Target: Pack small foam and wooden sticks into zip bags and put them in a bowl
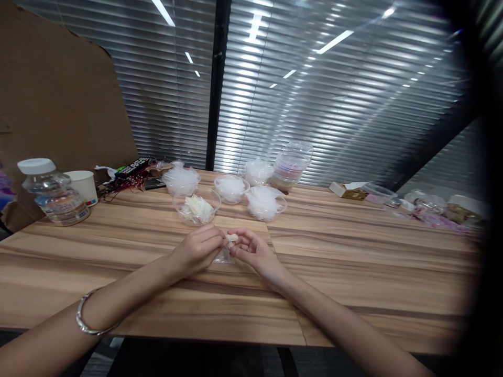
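Above the middle of the table, my left hand (201,247) and my right hand (257,255) meet at a small cream-coloured piece (231,238). The fingers of both hands are closed on it in a pinch; its exact kind is too small to make out. Just below the fingertips lies a small clear plastic bag (223,256), partly covered by my left hand. Beyond the hands stands a clear plastic bowl (214,212) holding pale yellow and white wrapped pieces (197,207).
Behind are bowls of white, filmy plastic (231,188) and a clear tub (291,167). A capped bottle (58,196), paper cup (84,186) and wires (126,180) stand left. On the right lie a small box (349,191) and plastic packaging (428,204).
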`<state>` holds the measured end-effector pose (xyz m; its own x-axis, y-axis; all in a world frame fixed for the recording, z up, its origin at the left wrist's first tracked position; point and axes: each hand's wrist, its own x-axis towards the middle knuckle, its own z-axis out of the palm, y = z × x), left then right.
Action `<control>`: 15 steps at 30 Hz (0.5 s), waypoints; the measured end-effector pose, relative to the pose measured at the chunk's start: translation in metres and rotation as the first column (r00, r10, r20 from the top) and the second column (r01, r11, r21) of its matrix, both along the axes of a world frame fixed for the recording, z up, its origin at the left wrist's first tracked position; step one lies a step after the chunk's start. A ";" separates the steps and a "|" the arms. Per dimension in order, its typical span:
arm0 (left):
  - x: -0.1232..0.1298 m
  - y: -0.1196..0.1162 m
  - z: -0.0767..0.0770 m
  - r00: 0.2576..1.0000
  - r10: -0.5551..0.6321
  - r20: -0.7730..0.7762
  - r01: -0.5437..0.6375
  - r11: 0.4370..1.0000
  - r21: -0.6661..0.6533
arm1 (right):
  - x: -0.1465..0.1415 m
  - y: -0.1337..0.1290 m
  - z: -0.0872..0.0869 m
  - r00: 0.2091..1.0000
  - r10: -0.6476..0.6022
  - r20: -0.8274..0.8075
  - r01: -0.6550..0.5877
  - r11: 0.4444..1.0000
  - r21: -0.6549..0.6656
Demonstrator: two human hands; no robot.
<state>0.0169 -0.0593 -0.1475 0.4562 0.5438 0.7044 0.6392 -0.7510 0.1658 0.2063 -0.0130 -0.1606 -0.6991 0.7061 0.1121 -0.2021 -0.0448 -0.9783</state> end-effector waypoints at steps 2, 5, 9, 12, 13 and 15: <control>-0.002 0.000 0.000 1.000 -0.008 -0.005 0.008 1.000 -0.014 | 0.001 0.000 0.000 0.999 0.040 -0.014 -0.041 0.999 -0.036; -0.004 -0.001 0.002 0.999 -0.023 0.049 0.026 0.998 -0.061 | 0.001 -0.001 -0.001 0.997 0.064 -0.050 -0.067 0.995 -0.070; 0.000 -0.003 0.004 0.991 -0.032 0.134 0.052 0.988 -0.147 | -0.001 0.000 -0.003 0.999 0.011 -0.037 -0.012 1.000 -0.021; 0.005 -0.004 0.005 0.980 -0.014 0.201 0.052 0.981 -0.185 | -0.001 0.001 -0.004 0.999 -0.034 -0.015 0.035 0.995 0.094; 0.006 -0.004 0.006 0.977 -0.012 0.214 0.054 0.980 -0.194 | -0.001 0.001 -0.003 0.999 -0.045 -0.010 0.046 0.990 0.135; 0.007 -0.005 0.006 0.975 -0.020 0.221 0.065 0.977 -0.201 | 0.000 0.000 -0.003 0.998 -0.069 0.007 0.066 0.976 0.209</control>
<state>0.0235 -0.0640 -0.1420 0.3312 0.6708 0.6635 0.5391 -0.7117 0.4504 0.2059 -0.0126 -0.1632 -0.6529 0.7142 0.2523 -0.1842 0.1734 -0.9675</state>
